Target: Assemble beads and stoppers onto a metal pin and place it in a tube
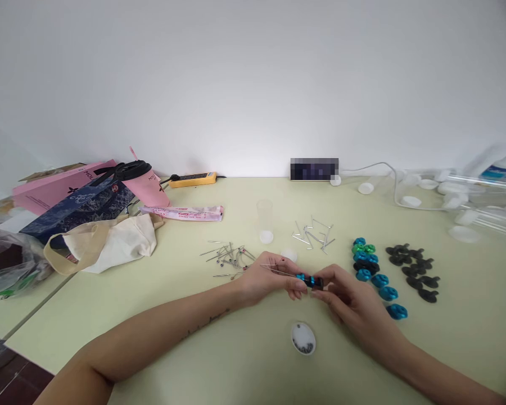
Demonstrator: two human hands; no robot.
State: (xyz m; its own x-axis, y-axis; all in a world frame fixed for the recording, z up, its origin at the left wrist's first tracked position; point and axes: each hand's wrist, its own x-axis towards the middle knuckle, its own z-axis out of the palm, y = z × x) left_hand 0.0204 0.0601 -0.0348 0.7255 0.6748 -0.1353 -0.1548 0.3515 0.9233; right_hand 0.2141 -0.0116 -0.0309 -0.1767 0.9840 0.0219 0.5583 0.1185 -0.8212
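Near the middle of the table, my left hand (274,278) pinches a small blue and black part (307,280), from which thin metal rods extend left across the palm. My right hand (346,292) grips the black right end of the same part. Below the hands lies a small white dish (303,338) with tiny dark pieces. Metal pins (227,256) with small coloured ends are spread left of my left hand. To the right sit several blue parts (388,293), a green one (369,248) and black wing-shaped pieces (414,271).
Behind the hands stand a clear cup (265,219) and scattered silver pieces (314,235). At left are a cloth bag (130,244), pink cup (145,185) and yellow power strip (193,179). A phone-like screen (314,170) leans on the wall; clear tubes (489,219) lie far right.
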